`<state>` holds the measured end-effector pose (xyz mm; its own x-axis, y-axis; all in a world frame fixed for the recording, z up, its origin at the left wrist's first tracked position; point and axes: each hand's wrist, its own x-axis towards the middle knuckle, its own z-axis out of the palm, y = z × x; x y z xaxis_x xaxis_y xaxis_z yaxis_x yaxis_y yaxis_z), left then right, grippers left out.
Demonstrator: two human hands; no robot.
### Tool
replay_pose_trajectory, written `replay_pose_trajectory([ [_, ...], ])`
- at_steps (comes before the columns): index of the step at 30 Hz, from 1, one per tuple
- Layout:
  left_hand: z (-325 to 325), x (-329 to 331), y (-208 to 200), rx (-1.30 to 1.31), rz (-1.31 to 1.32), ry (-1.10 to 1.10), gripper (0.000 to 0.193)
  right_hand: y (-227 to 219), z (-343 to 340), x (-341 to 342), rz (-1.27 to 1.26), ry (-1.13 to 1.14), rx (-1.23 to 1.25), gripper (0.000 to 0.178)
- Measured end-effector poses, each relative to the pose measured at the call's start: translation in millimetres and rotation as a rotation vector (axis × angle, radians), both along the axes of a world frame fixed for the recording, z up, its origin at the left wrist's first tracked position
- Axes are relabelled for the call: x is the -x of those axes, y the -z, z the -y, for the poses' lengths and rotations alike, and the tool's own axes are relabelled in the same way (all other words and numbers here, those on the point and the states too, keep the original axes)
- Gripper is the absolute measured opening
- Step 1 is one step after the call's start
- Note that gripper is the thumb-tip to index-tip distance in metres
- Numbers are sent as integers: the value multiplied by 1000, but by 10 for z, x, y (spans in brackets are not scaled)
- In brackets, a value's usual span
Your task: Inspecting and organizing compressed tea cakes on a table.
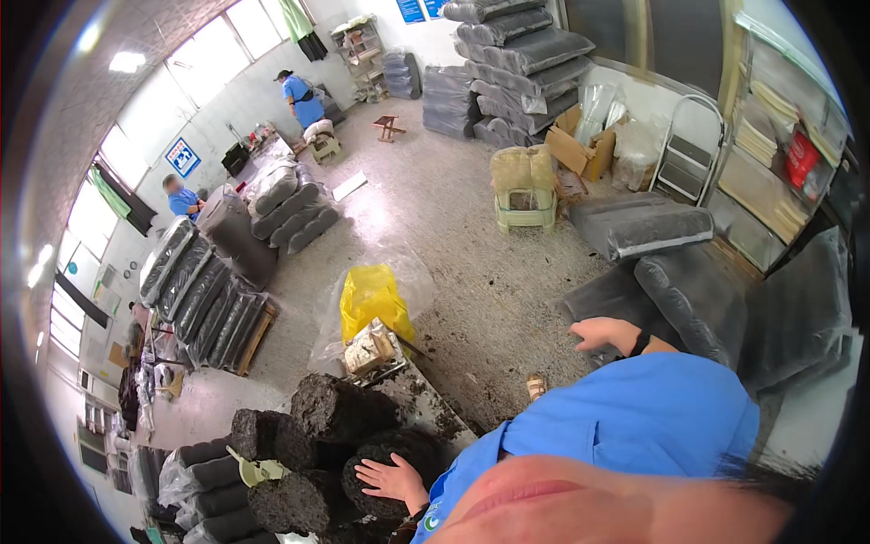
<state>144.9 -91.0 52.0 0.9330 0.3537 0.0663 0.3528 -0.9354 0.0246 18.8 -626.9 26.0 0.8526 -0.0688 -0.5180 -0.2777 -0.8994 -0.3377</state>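
My left hand (pixel 392 477) lies with its fingers spread on a dark, crumbly round block (pixel 381 444). Several similar blocks (pixel 340 408) are heaped around it at the end of a worktable, and a pale green scoop-like plastic piece (pixel 258 468) sits among them. Out to the other side hangs my right hand (pixel 605 334), its fingers stretched out and nothing in them. Dark plastic-wrapped bundles (pixel 693 304) are behind that hand; whether it touches them I cannot tell.
Crumb-strewn worktable (pixel 426 399) ends by a yellow plastic bag (pixel 373 299). Wrapped dark rolls stand on a pallet (pixel 258 337) at left; more bundles (pixel 526 54) are piled at the back. A step ladder (pixel 686 150) leans near shelves (pixel 761 172). Two people (pixel 304 98) in blue work farther off.
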Motion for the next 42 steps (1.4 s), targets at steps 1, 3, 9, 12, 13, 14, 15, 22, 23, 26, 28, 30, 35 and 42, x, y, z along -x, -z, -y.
replay_pose_trajectory([
  [1,-9,0,11,8,24,3,79,77,38,34,22,-5,-10,60],
  [3,-14,2,27,8,7,-4,79,180,65,68,1,148,-37,62],
  [9,37,45,-27,5,-12,-4,80,253,16,65,59,108,-48,63],
  [12,32,65,-49,7,-17,-4,79,196,-3,72,53,118,-51,63],
  [13,18,61,-36,6,-14,-1,79,163,-3,74,54,117,-50,63],
  [14,-1,51,-11,7,-14,-1,79,127,4,74,23,123,-45,63],
  [15,-24,37,30,11,-12,-3,79,93,10,69,-3,125,-30,63],
  [22,-194,-52,473,-42,25,-21,79,153,-41,66,-30,141,3,61],
  [23,-204,-44,504,-33,-48,-46,79,209,-63,84,-2,131,-2,60],
  [26,-205,-18,517,-105,256,46,79,343,-73,139,13,76,-43,59],
  [28,-224,3,462,-15,145,51,78,376,-80,133,139,54,-144,53],
  [30,-238,37,400,3,201,96,78,349,-94,123,109,79,-96,56],
  [35,-229,39,303,28,104,50,82,154,-169,47,107,167,-97,60],
  [42,-245,69,333,68,123,61,82,-763,-508,-584,395,116,-422,44],
])
